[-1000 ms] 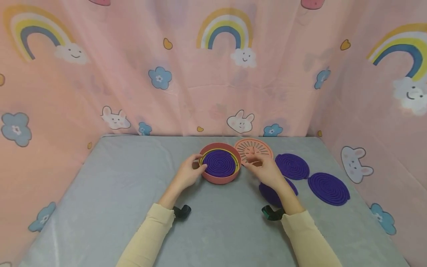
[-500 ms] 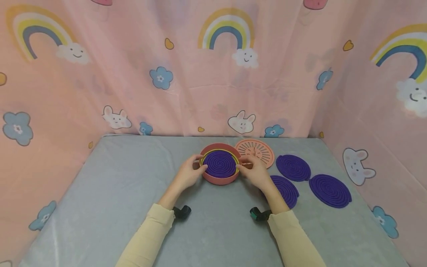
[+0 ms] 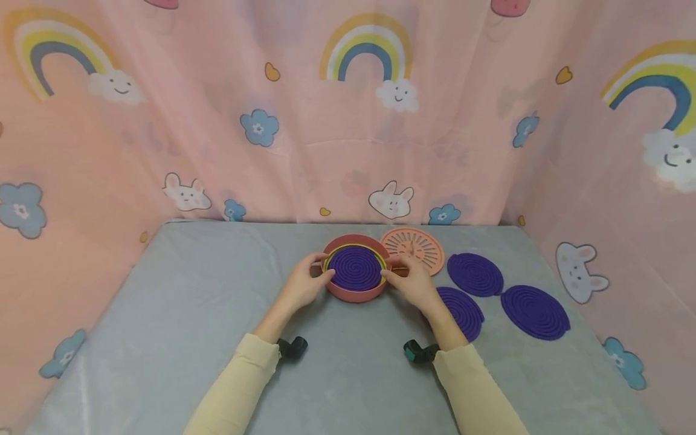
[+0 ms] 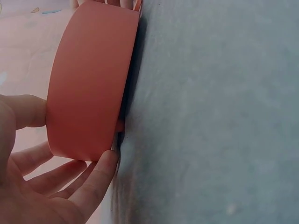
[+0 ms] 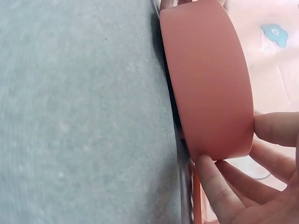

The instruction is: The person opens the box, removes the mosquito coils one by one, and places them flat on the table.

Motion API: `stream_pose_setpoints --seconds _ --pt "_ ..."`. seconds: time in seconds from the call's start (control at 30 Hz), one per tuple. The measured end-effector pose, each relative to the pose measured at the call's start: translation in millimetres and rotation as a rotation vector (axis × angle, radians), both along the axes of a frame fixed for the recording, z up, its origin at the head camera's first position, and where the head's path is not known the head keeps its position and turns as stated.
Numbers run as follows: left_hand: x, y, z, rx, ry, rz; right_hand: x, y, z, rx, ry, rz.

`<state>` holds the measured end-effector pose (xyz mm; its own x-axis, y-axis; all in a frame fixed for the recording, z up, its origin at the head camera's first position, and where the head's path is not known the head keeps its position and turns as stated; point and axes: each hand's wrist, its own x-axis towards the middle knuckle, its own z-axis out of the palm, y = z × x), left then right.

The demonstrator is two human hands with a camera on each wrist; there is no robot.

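Note:
A round reddish-pink mosquito coil box (image 3: 356, 296) stands on the table in the head view. Inside it lies a purple mosquito coil (image 3: 355, 267), with a yellow ring-like edge (image 3: 333, 254) showing around it. My left hand (image 3: 300, 285) grips the box's left side, thumb at the rim and fingers against the wall. On the opposite side, my right hand (image 3: 414, 285) holds the box in a similar way. Both wrist views show the smooth outer wall of the box (image 4: 91, 84) between thumb and fingers; its inside is hidden there.
Behind my right hand lies a slotted pink lid (image 3: 415, 244). Further right are three more purple coils: one at the back (image 3: 475, 275), one at far right (image 3: 535, 312), and a nearer coil (image 3: 462, 311) partly covered by my right forearm. A patterned curtain (image 3: 326, 151) encloses the table.
My right hand has moved left from beside the lid to the box's right side and now grips it. The left hand has stayed on the box, which has hardly moved.

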<state>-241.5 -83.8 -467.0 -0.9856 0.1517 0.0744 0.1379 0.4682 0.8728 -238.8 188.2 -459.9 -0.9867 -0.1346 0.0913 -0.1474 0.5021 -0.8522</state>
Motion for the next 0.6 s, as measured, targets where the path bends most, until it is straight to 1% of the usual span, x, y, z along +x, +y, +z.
stream_pose_setpoints --seconds 0.27,0.4,0.6 --pt "0.8 1.1 0.2 0.006 0.023 -0.001 0.2 0.3 -1.8 -0.005 0.015 -0.006" --pt "1.0 0.9 -0.1 0.001 0.035 -0.003 0.4 0.0 -1.4 -0.001 0.007 -0.015" --pt "1.7 -0.3 4.6 -0.019 0.059 -0.007 1.0 -0.7 -1.6 -0.009 0.008 -0.011"
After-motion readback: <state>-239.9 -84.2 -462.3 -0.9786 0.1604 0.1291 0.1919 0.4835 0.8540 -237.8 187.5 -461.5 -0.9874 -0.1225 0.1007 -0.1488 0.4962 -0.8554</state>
